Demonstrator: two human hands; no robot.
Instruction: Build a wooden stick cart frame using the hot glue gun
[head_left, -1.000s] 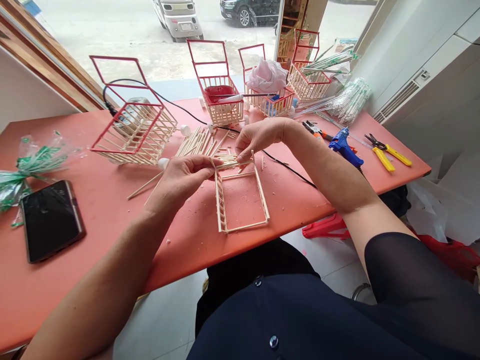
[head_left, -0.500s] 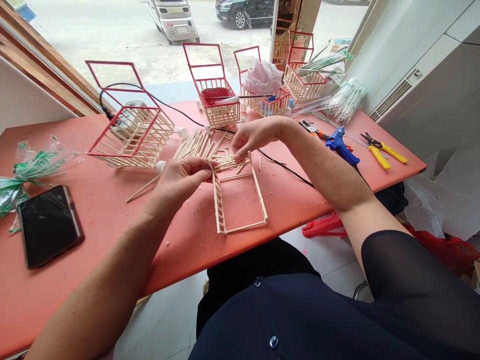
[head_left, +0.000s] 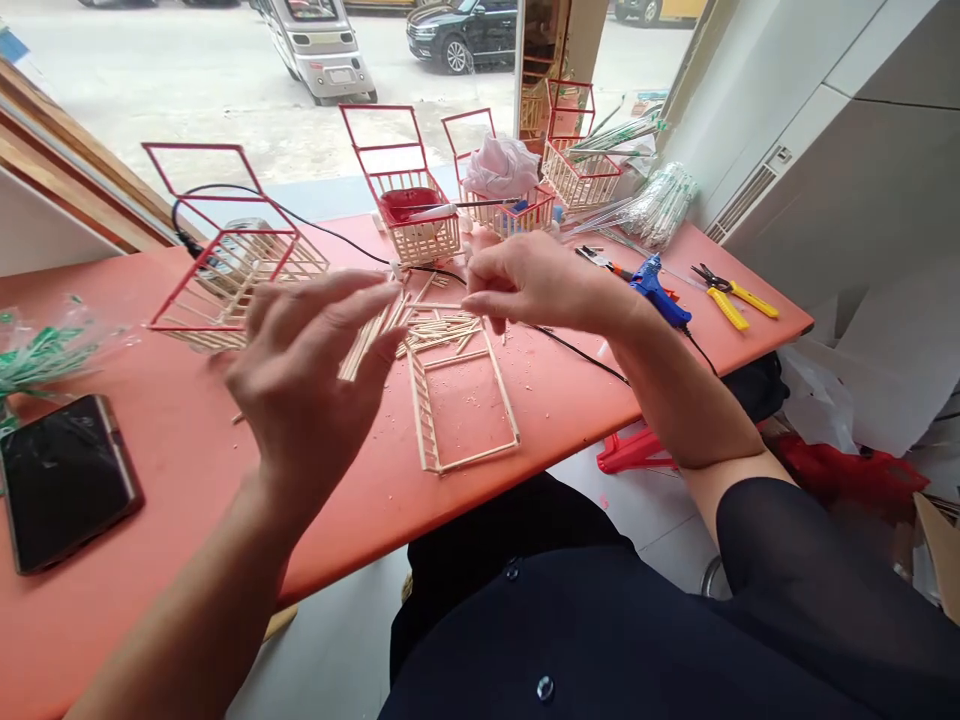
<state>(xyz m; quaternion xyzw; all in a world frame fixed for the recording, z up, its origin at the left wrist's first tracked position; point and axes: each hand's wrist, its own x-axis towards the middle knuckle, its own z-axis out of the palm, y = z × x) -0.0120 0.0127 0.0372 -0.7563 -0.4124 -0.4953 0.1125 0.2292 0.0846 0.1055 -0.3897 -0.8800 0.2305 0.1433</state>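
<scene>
My left hand [head_left: 315, 370] is raised over the table, fingers apart with a gap between thumb and fingertips, and I see nothing in it. To its right, my right hand [head_left: 532, 280] hovers near the far end of a small frame of wooden sticks [head_left: 478, 457], its fingers curled against the thumb. Whatever those fingers may hold is hidden. The frame lies on the table, with a ladder-like row of short rungs on its left side. Beyond it are a heap of short sticks [head_left: 444, 330] and longer loose sticks [head_left: 371, 340], partly behind my left hand.
Small stick carts with red trim, one [head_left: 225, 235] at left, others along the window, hold various items. A blue glue gun [head_left: 656, 290], yellow-handled cutters [head_left: 731, 292] and pliers [head_left: 598, 258] lie right. A phone [head_left: 67, 480] lies left on the orange table [head_left: 360, 500]; a black cord crosses it.
My left hand has left the frame's far left corner, lifting up and to the left, and its fingers have opened. My right hand has risen slightly off the sticks. The view has shifted a little.
</scene>
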